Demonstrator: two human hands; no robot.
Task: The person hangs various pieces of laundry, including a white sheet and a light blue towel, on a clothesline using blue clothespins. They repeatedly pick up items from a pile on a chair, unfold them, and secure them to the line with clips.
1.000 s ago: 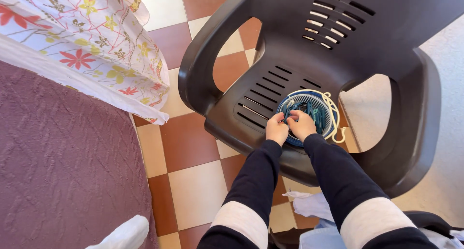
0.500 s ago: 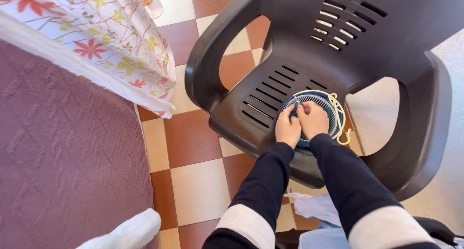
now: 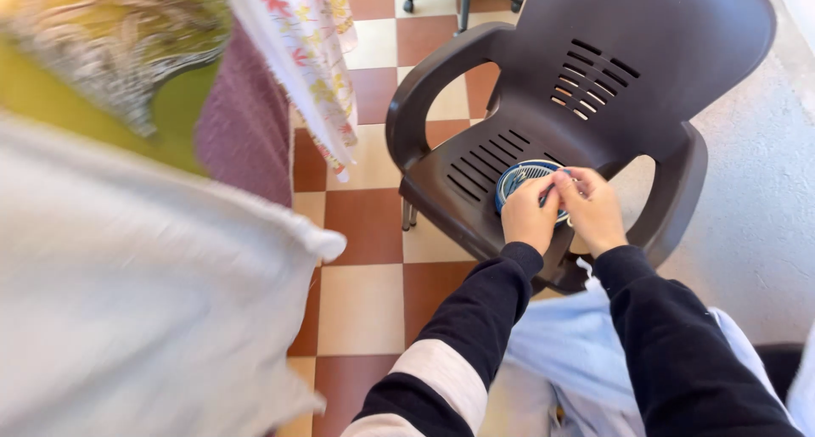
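A round blue basket (image 3: 519,179) with pale slatted walls sits on the seat of a dark brown plastic chair (image 3: 543,106), right of centre in the frame. Both hands are over it. The left hand (image 3: 528,217) is curled, fingers bent down at the basket's near rim, and the right hand (image 3: 592,208) is just beside it, fingers pinched together around a small blue peg (image 3: 556,185) at the basket's edge. What the left hand has hold of cannot be told. The basket's contents are mostly hidden by the hands; only a little blue shows inside. Pale blue cloth (image 3: 569,344) lies across the lap at the lower right. Hanging laundry fills the left: a floral sheet (image 3: 310,55), a purple blanket (image 3: 246,131) and a blurred white cloth (image 3: 127,301). The floor (image 3: 361,225) is checked in red-brown and cream tiles.
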